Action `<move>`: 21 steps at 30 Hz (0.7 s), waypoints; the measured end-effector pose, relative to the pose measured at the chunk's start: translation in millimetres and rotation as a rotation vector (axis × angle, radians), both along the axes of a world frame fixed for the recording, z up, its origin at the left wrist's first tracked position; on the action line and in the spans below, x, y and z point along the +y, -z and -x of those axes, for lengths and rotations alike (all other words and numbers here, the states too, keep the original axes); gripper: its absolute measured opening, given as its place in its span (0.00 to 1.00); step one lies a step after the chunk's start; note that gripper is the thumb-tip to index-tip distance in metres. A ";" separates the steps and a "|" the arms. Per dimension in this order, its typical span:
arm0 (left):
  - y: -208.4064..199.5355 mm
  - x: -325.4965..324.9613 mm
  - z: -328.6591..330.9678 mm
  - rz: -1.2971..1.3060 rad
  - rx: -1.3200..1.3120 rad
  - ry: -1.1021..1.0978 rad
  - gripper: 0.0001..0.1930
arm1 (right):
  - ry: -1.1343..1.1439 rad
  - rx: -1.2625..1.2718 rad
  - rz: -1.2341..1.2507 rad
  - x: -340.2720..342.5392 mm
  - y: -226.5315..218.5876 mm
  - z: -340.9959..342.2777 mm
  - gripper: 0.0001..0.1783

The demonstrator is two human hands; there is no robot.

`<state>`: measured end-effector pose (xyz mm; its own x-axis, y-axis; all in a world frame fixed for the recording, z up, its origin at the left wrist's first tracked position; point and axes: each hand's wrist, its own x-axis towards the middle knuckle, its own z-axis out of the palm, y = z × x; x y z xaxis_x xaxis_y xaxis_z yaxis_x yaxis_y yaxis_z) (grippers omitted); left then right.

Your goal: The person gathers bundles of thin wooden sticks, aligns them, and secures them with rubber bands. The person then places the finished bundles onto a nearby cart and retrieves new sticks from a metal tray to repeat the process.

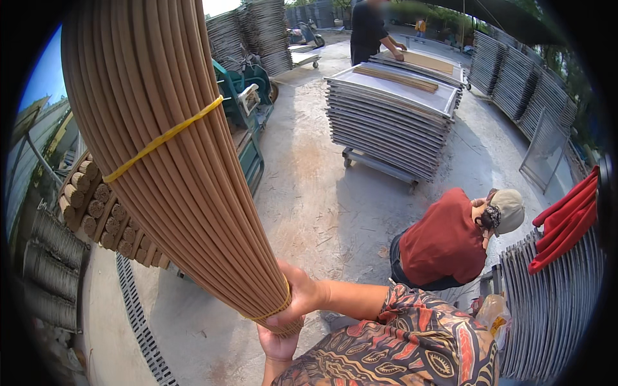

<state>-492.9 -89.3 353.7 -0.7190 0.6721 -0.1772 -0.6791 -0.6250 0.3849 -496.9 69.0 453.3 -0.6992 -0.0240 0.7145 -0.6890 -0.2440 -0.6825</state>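
Observation:
A long bundle of thin brown incense sticks [174, 167] rises from my hands toward the upper left. One yellow band circles its middle, and another goes round it near the lower end. My right hand [299, 293] is wrapped round the bundle's side just by the lower band. Under the bottom end, my left hand [280, 344] is closed against the bundle; part of its fingers is hidden behind the sticks. The top of the bundle runs out of view.
More stick bundles [96, 208] lie stacked at left, near a green machine [251, 128]. A person in a red shirt [444, 241] crouches at right. Beyond, a wheeled stack of mesh trays [386, 122] carries sticks; another person [370, 32] works behind it. Red cloth [566, 222] hangs over trays at right.

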 end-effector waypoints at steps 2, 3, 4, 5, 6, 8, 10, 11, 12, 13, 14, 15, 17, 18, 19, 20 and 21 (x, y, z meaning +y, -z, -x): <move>-5.5 13.4 40.0 0.031 -0.024 -0.031 0.26 | 0.019 0.064 -0.008 14.8 -5.2 43.2 0.49; -3.5 19.5 63.1 0.048 -0.026 -0.027 0.25 | 0.035 0.095 -0.012 23.7 -7.6 64.8 0.49; -4.5 27.1 81.8 0.052 -0.036 -0.019 0.24 | -0.002 0.104 -0.007 32.3 -9.2 86.2 0.50; -6.5 33.6 100.1 0.031 -0.051 -0.026 0.24 | -0.007 0.096 0.000 38.9 -10.8 105.5 0.51; -9.0 39.7 118.5 0.011 -0.066 -0.032 0.23 | -0.011 0.087 0.009 44.7 -12.2 123.9 0.51; -13.2 55.8 151.5 -0.008 -0.099 -0.033 0.22 | 0.004 0.087 -0.021 61.0 -18.7 152.5 0.52; -18.3 70.4 183.1 0.008 -0.138 -0.049 0.22 | 0.016 0.098 -0.080 76.1 -27.6 183.1 0.53; -20.9 79.9 198.6 0.001 -0.157 -0.021 0.22 | 0.024 0.045 -0.094 83.8 -29.8 197.7 0.53; -23.5 91.3 216.6 -0.005 -0.175 0.004 0.22 | 0.030 -0.007 -0.108 94.0 -31.3 210.5 0.54; -24.4 99.7 231.8 -0.020 -0.200 0.008 0.22 | 0.023 -0.053 -0.129 102.6 -28.8 224.8 0.53; -17.4 108.4 249.5 -0.110 -0.140 0.105 0.22 | 0.032 -0.085 -0.125 115.2 -24.9 236.9 0.52; -10.2 117.8 268.4 -0.070 -0.123 0.129 0.23 | 0.031 -0.117 -0.103 126.8 -16.1 252.0 0.52; -17.6 132.5 300.4 -0.163 -0.100 0.230 0.24 | 0.044 -0.140 -0.062 142.6 -15.8 281.7 0.50; -17.8 137.0 317.8 -0.112 -0.087 0.233 0.24 | 0.052 -0.146 0.002 144.1 -24.9 296.8 0.48; -16.8 141.2 336.5 -0.061 -0.079 0.245 0.25 | 0.076 -0.115 0.046 146.4 -31.6 313.3 0.47; -18.3 149.6 357.3 -0.062 -0.100 0.278 0.26 | 0.157 -0.085 0.058 152.1 -33.8 330.7 0.42; -15.0 158.2 378.5 -0.114 -0.087 0.309 0.24 | 0.183 -0.120 0.043 160.9 -43.0 344.3 0.38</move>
